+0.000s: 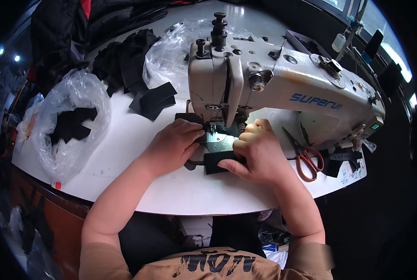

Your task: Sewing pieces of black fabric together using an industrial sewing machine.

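Note:
Both of my hands work close to the needle area of a white sewing machine. My left hand lies left of the presser foot, its fingers closed together on the edge of a black fabric piece. On the near side of the lit metal plate, my right hand grips another stretch of black fabric, its fingers curled and its thumb along the near edge. Whether both stretches are one piece is hidden. Red-handled scissors lie just right of my right hand.
An open clear plastic bag with black cut pieces stands at left. Loose black pieces and a second clear bag lie behind. Dark garments fill the far left. The white table curves along its near edge.

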Motion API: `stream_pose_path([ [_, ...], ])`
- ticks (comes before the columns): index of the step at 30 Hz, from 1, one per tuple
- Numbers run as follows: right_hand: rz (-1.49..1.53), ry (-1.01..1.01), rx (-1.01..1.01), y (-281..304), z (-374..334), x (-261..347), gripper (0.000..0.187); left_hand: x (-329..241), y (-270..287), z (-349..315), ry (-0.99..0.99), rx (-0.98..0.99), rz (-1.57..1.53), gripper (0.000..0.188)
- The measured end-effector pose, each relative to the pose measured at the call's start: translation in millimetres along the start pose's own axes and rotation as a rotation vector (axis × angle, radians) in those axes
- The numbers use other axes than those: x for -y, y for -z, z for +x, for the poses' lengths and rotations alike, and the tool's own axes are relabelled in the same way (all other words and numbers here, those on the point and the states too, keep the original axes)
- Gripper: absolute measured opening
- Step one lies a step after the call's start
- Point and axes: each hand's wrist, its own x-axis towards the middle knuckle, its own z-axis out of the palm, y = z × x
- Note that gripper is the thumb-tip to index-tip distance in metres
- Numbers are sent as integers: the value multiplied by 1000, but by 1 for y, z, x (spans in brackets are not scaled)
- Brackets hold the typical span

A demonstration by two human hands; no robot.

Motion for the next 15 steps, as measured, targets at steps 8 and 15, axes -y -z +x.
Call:
stream_pose_path([
  [8,-65,-102,-98,-12,-2,-8,23,9,-3,1,-8,-42,-79,28],
  [15,-46,-311,-203,-10,0,-2,5,22,-12,6,69,-107,30,24],
])
